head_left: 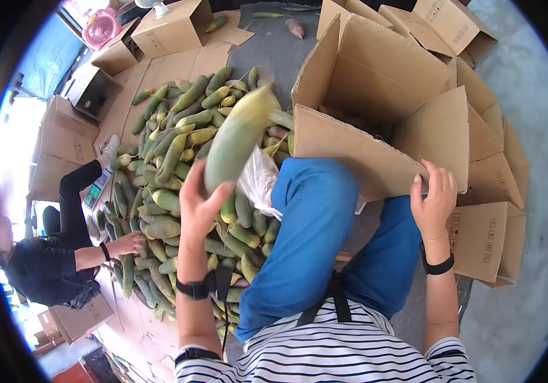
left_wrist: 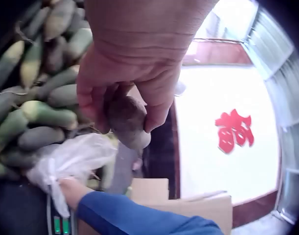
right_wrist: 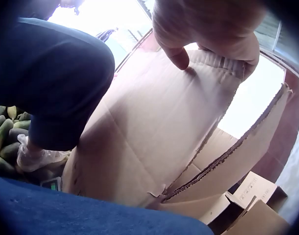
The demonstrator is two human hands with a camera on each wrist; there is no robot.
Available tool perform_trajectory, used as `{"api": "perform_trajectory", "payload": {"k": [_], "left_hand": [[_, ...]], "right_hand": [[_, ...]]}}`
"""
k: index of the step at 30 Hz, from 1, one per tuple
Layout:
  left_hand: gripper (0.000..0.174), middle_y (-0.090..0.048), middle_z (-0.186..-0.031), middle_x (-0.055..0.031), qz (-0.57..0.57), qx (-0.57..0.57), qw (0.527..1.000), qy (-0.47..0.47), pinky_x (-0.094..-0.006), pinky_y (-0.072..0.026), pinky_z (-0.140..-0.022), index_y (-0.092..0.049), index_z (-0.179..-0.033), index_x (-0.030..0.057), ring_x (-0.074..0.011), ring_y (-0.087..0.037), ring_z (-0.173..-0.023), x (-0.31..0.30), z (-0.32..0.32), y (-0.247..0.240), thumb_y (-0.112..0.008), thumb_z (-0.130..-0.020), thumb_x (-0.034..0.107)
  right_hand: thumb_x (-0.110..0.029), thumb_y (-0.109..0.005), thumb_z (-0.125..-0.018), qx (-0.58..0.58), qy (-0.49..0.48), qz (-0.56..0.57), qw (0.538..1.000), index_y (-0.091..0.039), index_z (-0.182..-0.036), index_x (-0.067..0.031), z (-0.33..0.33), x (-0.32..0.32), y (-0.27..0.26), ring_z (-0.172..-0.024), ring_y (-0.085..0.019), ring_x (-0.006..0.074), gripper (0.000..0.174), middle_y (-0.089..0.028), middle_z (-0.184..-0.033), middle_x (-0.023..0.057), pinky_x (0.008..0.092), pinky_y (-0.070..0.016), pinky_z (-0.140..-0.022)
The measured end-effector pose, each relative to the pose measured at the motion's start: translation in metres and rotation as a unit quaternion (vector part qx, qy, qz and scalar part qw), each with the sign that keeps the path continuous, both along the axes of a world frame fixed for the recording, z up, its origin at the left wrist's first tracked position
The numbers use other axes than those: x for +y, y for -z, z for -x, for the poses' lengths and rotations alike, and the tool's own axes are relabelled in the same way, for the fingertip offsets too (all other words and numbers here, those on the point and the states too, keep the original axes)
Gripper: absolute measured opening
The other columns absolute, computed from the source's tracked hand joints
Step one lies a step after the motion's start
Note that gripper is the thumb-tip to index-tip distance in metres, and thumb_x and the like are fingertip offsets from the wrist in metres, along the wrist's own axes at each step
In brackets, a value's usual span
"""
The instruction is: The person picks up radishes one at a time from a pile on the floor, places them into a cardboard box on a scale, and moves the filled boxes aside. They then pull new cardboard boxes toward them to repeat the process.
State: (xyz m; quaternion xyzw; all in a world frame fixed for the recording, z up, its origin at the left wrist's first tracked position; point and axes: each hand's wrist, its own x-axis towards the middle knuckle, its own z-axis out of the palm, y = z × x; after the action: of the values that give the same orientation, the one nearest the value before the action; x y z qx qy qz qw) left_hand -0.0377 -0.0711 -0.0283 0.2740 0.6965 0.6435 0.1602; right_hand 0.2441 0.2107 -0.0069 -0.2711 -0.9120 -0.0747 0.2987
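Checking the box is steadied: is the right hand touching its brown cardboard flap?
Touching. Right wrist view: right hand grips brown cardboard flap, thumb pressing its face.

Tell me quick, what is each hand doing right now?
Left hand: closed around a long green vegetable.
Right hand: closed on the edge of the cardboard box flap.

Bright daylight. Blown-out glare beyond left hand (left_wrist: 134, 63) and past right hand (right_wrist: 208, 24); faint thumb shadow on cardboard flap (right_wrist: 154, 122). Raised green vegetable (head_left: 239, 137) motion-blurred. Fisheye, black vignetted corners.
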Motion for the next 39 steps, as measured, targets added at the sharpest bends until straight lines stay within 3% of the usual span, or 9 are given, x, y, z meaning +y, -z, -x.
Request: {"api": "perform_trajectory", "payload": {"k": [5,10,13,15,16,21,27,35,39], "left_hand": [[0.054,-0.064,-0.105,-0.0119,-0.015,0.225,0.964,0.143,-0.0339,-0.0475,-0.088,-0.054,-0.122,-0.002,-0.0194,-0.061,-0.098,0.108,-0.021,-0.087,-0.073,-0.075,0.017],[0.041,-0.065,-0.101,-0.0127,-0.014,0.295,0.953,0.065,-0.0335,-0.0485,-0.085,-0.059,-0.114,0.0011,-0.0229,-0.062,-0.095,0.126,-0.025,-0.046,-0.072,-0.078,0.016],[0.03,-0.065,-0.101,-0.0107,0.018,0.176,0.984,-0.023,-0.0307,-0.049,-0.082,-0.059,-0.11,0.0007,-0.0184,-0.062,-0.094,0.083,-0.012,-0.003,-0.067,-0.083,0.011],[0.024,-0.066,-0.096,-0.0105,0.092,0.111,0.988,-0.057,-0.0295,-0.0502,-0.076,-0.06,-0.105,-0.0004,-0.0164,-0.063,-0.085,0.046,0.011,0.07,-0.066,-0.084,0.012],[0.024,-0.063,-0.092,-0.0163,0.162,0.071,0.98,-0.086,-0.0344,-0.0485,-0.078,-0.061,-0.098,-0.0025,-0.0279,-0.062,-0.086,0.024,0.02,0.102,-0.065,-0.081,0.014],[0.035,-0.065,-0.091,-0.0222,0.319,-0.061,0.928,-0.183,-0.0399,-0.0494,-0.078,-0.061,-0.092,-0.0056,-0.0346,-0.063,-0.085,-0.069,0.037,0.25,-0.067,-0.075,0.024],[0.05,-0.065,-0.094,-0.026,0.454,-0.13,0.842,-0.261,-0.0417,-0.0487,-0.081,-0.056,-0.097,-0.0072,-0.038,-0.064,-0.09,-0.104,0.042,0.329,-0.072,-0.069,0.031],[0.072,-0.061,-0.106,-0.027,0.262,-0.228,0.882,-0.32,-0.0381,-0.0481,-0.085,-0.049,-0.109,-0.0165,-0.0327,-0.062,-0.099,-0.079,0.072,0.358,-0.082,-0.065,0.03],[0.077,-0.057,-0.113,-0.0281,0.287,-0.265,0.835,-0.389,-0.038,-0.0492,-0.086,-0.048,-0.112,-0.0156,-0.0327,-0.061,-0.101,-0.079,0.084,0.385,-0.085,-0.063,0.031]], "right_hand": [[-0.013,-0.059,-0.082,0.012,-0.015,0.002,1.0,-0.06,-0.109,-0.0074,-0.001,-0.003,0.002,-0.084,-0.055,0.0285,0.028,-0.058,-0.088,0.0092,0.0392,-0.0418,-0.076],[-0.011,-0.058,-0.082,0.0,0.006,0.006,1.0,-0.06,-0.109,-0.0065,-0.002,-0.004,0.003,-0.085,-0.055,0.0298,0.028,-0.059,-0.09,0.0105,0.0395,-0.0426,-0.077],[-0.01,-0.058,-0.082,-0.003,-0.002,0.009,1.0,-0.061,-0.108,-0.006,-0.002,-0.007,0.002,-0.085,-0.056,0.0302,0.027,-0.06,-0.092,0.0108,0.0397,-0.0433,-0.077],[-0.01,-0.058,-0.083,0.0,0.007,-0.007,1.0,-0.06,-0.108,-0.0057,-0.001,-0.005,0.004,-0.085,-0.056,0.0303,0.026,-0.06,-0.092,0.0108,0.0402,-0.0434,-0.077],[-0.01,-0.058,-0.083,-0.004,0.026,-0.006,1.0,-0.06,-0.108,-0.0056,0.0,-0.004,0.003,-0.085,-0.056,0.0307,0.026,-0.061,-0.092,0.0109,0.0405,-0.0435,-0.075],[-0.01,-0.058,-0.083,-0.025,0.01,-0.008,1.0,-0.06,-0.108,-0.0044,0.0,-0.004,0.005,-0.084,-0.056,0.0313,0.026,-0.06,-0.093,0.0113,0.0409,-0.0434,-0.075],[-0.01,-0.058,-0.084,-0.036,0.017,0.024,0.999,-0.059,-0.109,-0.0015,-0.002,-0.008,0.004,-0.089,-0.056,0.0324,0.026,-0.06,-0.095,0.0135,0.0409,-0.0441,-0.078],[-0.011,-0.057,-0.086,-0.046,0.06,0.056,0.996,-0.057,-0.11,0.0014,0.003,-0.013,0.002,-0.092,-0.055,0.0323,0.027,-0.059,-0.099,0.015,0.041,-0.0436,-0.08],[-0.011,-0.056,-0.087,-0.057,0.075,0.072,0.993,-0.057,-0.11,0.0017,0.002,-0.014,0.001,-0.093,-0.055,0.0322,0.027,-0.059,-0.099,0.0148,0.0411,-0.0435,-0.08]]}}
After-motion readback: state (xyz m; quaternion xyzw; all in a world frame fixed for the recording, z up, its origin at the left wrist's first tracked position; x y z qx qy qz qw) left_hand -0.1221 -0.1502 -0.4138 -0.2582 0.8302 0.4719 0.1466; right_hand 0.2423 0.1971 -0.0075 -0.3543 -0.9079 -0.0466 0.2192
